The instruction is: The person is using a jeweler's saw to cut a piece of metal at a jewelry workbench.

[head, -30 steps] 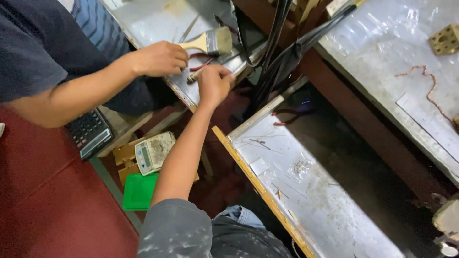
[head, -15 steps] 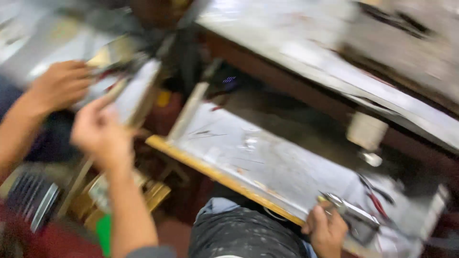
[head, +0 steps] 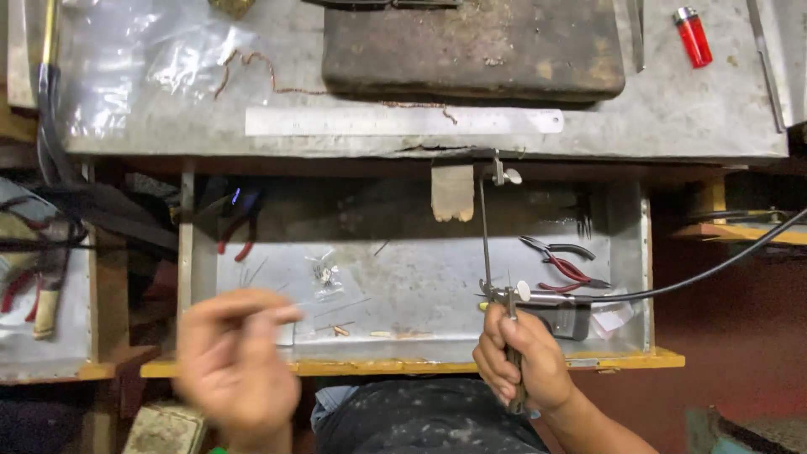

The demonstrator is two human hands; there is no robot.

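My right hand [head: 519, 363] is closed around the handle of a jeweller's saw frame [head: 485, 235]. The frame stands up over the open metal-lined drawer [head: 420, 290], and its top reaches a wooden bench pin [head: 452, 192]. My left hand [head: 235, 353] is blurred by motion at the drawer's front left edge. Its fingertips are pinched together, and I cannot tell whether anything is between them. A small clear bag [head: 324, 277] lies on the drawer floor just beyond that hand.
Red-handled pliers [head: 565, 266] lie in the drawer's right part, crossed by a black cable [head: 706, 273]. The bench top [head: 672, 109] carries a steel ruler [head: 403, 120], a dark slab [head: 471, 46], a red lighter [head: 693, 25], plastic bags [head: 143, 59] and a twisted wire [head: 252, 71].
The view has swung from another person's bench at the left to this bench and drawer. My left hand has drawn back from that bench to the drawer's front. My right hand still holds the saw.
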